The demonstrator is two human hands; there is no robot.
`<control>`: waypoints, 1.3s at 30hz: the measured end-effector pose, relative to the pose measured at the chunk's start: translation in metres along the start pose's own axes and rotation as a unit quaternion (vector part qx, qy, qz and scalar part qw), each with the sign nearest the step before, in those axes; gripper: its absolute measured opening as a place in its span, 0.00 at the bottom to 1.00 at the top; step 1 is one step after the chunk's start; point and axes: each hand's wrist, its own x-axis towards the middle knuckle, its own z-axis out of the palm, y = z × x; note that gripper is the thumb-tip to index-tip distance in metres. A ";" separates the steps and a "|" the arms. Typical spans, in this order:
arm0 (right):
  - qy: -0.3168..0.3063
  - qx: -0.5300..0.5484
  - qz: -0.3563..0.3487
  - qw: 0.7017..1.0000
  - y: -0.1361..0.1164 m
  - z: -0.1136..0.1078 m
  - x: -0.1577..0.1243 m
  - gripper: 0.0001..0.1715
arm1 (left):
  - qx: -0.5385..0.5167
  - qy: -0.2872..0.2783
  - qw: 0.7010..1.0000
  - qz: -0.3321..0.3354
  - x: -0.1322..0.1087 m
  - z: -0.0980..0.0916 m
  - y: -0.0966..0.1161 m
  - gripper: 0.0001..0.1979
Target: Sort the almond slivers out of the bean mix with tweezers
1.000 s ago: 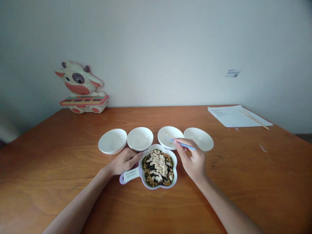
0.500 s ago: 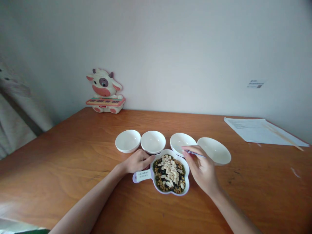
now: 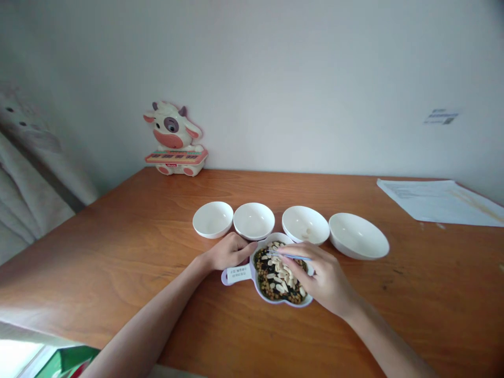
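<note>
A flower-shaped bowl with a white and lilac rim and a labelled handle sits on the table. It holds pale flat seeds over small tan beans and dark grains. My left hand is closed at the bowl's left edge, thumb on the rim. My right hand pinches a pair of thin tweezers, their tips down among the seeds at the bowl's far left part. Behind stand a white bowl at left, a second white bowl, and a third white bowl with something small inside.
A fourth white bowl stands at the right end of the row. At the back left is a cow-shaped toy keyboard. Paper sheets lie at the back right of the wooden table, and a curtain hangs at left.
My right hand has moved left and down from above the third white bowl to the flower-shaped bowl, bringing the tweezers' tips to the seeds. My left hand stays at the rim. The view has shifted slightly.
</note>
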 end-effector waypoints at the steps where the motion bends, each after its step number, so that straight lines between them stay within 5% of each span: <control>1: -0.001 -0.004 -0.005 1.000 0.000 0.001 -0.002 0.13 | 0.001 -0.001 1.000 0.003 0.000 0.000 0.000 0.32; 39: -0.017 -0.034 -0.026 0.999 -0.002 0.007 -0.005 0.15 | 0.014 -0.002 1.000 -0.004 0.000 0.000 0.003 0.31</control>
